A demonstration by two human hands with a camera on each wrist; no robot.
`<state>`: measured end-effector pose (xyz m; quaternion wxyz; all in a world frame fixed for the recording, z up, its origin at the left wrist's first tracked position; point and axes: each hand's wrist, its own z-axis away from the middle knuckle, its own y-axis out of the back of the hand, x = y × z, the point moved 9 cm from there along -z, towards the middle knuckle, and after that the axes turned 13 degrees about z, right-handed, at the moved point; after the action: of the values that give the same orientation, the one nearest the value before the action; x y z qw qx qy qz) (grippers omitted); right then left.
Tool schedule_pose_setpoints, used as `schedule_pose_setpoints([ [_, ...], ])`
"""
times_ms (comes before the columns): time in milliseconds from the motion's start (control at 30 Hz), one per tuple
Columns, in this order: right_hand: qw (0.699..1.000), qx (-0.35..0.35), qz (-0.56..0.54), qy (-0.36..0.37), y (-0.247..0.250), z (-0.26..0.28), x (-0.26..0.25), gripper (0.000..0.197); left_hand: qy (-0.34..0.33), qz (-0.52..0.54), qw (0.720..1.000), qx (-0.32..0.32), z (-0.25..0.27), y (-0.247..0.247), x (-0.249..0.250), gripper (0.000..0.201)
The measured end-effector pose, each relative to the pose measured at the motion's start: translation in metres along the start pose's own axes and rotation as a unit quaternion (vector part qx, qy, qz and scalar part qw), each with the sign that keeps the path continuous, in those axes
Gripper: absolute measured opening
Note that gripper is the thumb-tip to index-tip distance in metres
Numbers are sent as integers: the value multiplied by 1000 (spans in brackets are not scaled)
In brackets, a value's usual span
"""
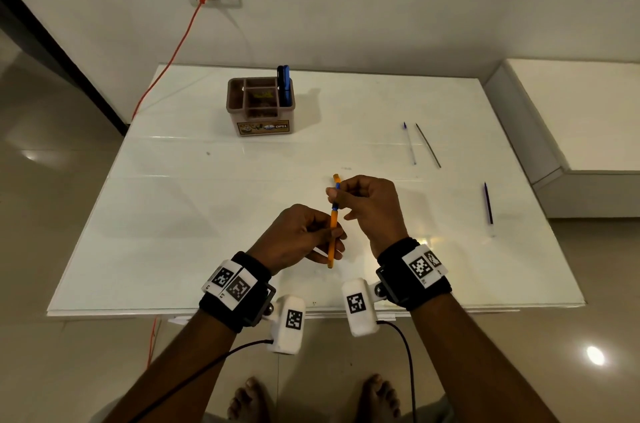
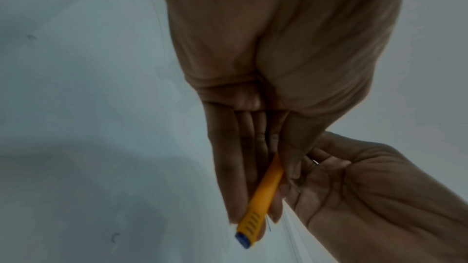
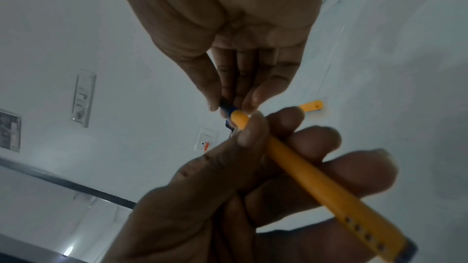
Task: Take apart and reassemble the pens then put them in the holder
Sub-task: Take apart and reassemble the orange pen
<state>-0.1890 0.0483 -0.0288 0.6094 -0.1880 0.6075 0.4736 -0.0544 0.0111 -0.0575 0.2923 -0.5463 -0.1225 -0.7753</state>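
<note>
Pinching the lower part of a slim orange plastic pen barrel point(image 1: 333, 232) between thumb and curled fingers, the left hand point(image 1: 298, 237) holds it nearly upright above the near middle of the glossy white table point(image 1: 207, 215). The right hand point(image 1: 369, 206) sits just above it, its thumb and fingertips closed on the blue section point(image 1: 335, 196) at the barrel's upper end, with an orange tip point(image 1: 336, 177) showing past the fingers. From the right wrist view the same pinch shows at the blue end point(image 3: 229, 111), the left thumb point(image 3: 250, 131) pressed along the orange tube. Toward the far right of the table lie a thin clear refill with a blue tip point(image 1: 409, 143) and a thin dark rod point(image 1: 428, 145), side by side but apart; nearer the right edge lies a dark purple pen part point(image 1: 488, 203). At the far middle stands a brown compartmented plastic holder point(image 1: 261, 106), with dark blue pens point(image 1: 284, 83) upright in its right compartment.
</note>
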Motion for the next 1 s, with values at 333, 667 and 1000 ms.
schedule_pose_setpoints([
  [333,1000,1,13,0,-1,1,0,30,1,5,1000,4,0,1,-1,24],
  [667,999,-32,12,-12,-9,1,-2,21,2,9,1000,7,0,2,-2,24],
  [1000,1000,-16,-6,13,0,1,-9,16,7,-11,1000,2,1,0,-1,24],
])
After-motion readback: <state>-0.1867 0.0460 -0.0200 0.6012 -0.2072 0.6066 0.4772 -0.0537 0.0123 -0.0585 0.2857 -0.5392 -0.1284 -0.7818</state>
